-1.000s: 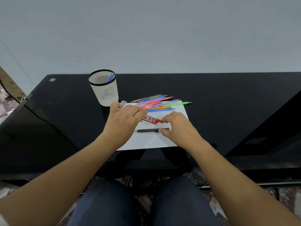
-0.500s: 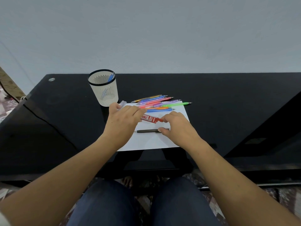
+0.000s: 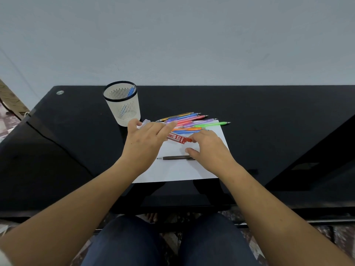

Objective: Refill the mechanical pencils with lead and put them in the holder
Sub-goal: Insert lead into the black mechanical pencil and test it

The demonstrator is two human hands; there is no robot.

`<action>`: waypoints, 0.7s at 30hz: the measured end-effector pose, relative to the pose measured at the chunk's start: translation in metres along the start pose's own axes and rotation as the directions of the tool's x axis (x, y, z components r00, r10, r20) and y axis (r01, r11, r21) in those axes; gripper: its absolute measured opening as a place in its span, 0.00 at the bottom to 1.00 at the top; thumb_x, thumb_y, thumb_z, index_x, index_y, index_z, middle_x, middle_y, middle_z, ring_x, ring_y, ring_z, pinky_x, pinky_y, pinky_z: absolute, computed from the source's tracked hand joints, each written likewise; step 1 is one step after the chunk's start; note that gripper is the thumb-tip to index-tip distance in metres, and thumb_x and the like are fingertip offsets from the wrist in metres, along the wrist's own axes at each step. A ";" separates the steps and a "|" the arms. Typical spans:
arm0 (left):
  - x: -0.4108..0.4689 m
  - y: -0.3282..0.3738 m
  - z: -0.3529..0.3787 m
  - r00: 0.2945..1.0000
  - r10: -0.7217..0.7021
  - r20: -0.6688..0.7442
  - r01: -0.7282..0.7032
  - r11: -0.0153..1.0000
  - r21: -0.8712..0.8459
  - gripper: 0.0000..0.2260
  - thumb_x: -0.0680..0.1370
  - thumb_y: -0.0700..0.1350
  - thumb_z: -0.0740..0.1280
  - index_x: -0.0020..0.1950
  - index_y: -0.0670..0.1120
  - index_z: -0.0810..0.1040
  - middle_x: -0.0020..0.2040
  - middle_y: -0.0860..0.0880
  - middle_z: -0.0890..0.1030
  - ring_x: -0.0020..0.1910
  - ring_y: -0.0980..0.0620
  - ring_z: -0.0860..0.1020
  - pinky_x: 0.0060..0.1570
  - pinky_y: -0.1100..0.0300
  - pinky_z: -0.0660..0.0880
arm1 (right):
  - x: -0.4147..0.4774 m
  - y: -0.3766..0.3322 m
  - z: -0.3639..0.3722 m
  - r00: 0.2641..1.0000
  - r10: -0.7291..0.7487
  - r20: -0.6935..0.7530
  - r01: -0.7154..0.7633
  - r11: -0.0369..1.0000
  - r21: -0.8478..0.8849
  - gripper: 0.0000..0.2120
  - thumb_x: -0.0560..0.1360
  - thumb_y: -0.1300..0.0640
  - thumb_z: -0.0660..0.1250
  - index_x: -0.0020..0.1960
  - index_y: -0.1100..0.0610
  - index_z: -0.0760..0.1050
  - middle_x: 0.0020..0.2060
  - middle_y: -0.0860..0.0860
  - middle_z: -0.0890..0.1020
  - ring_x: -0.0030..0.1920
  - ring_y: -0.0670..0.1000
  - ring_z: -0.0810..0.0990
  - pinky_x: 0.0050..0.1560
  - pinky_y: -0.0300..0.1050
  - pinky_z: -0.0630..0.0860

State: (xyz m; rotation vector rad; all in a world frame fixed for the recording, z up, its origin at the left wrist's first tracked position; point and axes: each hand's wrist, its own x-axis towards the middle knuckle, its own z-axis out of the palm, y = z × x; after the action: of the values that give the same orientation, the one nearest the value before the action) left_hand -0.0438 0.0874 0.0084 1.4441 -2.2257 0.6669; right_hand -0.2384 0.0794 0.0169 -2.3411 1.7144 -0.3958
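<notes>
Two hands flank the red plastic lead case (image 3: 177,138) on white paper (image 3: 172,171): left hand (image 3: 146,141) flat across one end, right hand (image 3: 207,148) curled at its cap, grip unclear. Keep it level while opening.

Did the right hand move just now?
Yes. The right hand shifted up the white paper: its thumb, earlier over the end of the dark pencil, now sits nearer the red lead tube.

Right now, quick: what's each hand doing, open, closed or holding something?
Left hand: open, straight fingers lying over the red lead case at its left end.
Right hand: fingers curled at the case's cap end, thumb apart; grip cannot be told.
</notes>
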 end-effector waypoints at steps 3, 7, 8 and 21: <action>0.001 -0.002 0.005 1.000 0.014 0.012 -0.014 1.000 -0.011 0.30 0.60 0.42 0.83 0.59 0.46 0.79 0.53 0.46 0.83 0.51 0.43 0.81 0.50 0.43 0.69 | 0.003 0.002 0.002 1.000 -0.022 -0.019 0.021 0.999 -0.038 0.18 0.76 0.46 0.66 0.64 0.50 0.73 0.59 0.46 0.76 0.59 0.46 0.70 0.59 0.43 0.69; 0.003 -0.002 0.011 1.000 -0.008 0.028 0.008 1.000 -0.023 0.34 0.60 0.43 0.82 0.64 0.46 0.76 0.53 0.46 0.82 0.50 0.43 0.81 0.51 0.42 0.69 | 0.008 0.004 0.005 0.999 -0.040 -0.036 0.038 0.997 -0.063 0.19 0.76 0.46 0.66 0.65 0.49 0.72 0.61 0.45 0.76 0.60 0.46 0.70 0.60 0.43 0.68; 0.004 -0.002 0.012 1.000 -0.004 0.025 0.004 1.000 -0.026 0.32 0.60 0.43 0.83 0.62 0.46 0.77 0.53 0.45 0.83 0.50 0.43 0.81 0.51 0.42 0.70 | 0.009 0.004 0.006 0.998 -0.043 -0.037 0.041 0.997 -0.063 0.18 0.76 0.46 0.66 0.64 0.49 0.72 0.60 0.45 0.76 0.60 0.46 0.70 0.59 0.42 0.68; 0.003 -0.007 0.011 0.998 0.066 -0.020 -0.066 0.997 -0.037 0.32 0.60 0.42 0.82 0.62 0.45 0.76 0.55 0.44 0.81 0.52 0.42 0.80 0.51 0.42 0.69 | 0.012 0.010 0.010 1.000 -0.004 -0.011 0.003 0.999 -0.037 0.18 0.74 0.44 0.67 0.62 0.47 0.73 0.60 0.45 0.76 0.59 0.45 0.70 0.59 0.43 0.68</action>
State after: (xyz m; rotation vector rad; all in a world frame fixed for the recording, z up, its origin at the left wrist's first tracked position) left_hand -0.0392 0.0760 0.0023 1.3461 -2.2679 0.6527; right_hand -0.2402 0.0653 0.0050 -2.3720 1.7373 -0.3820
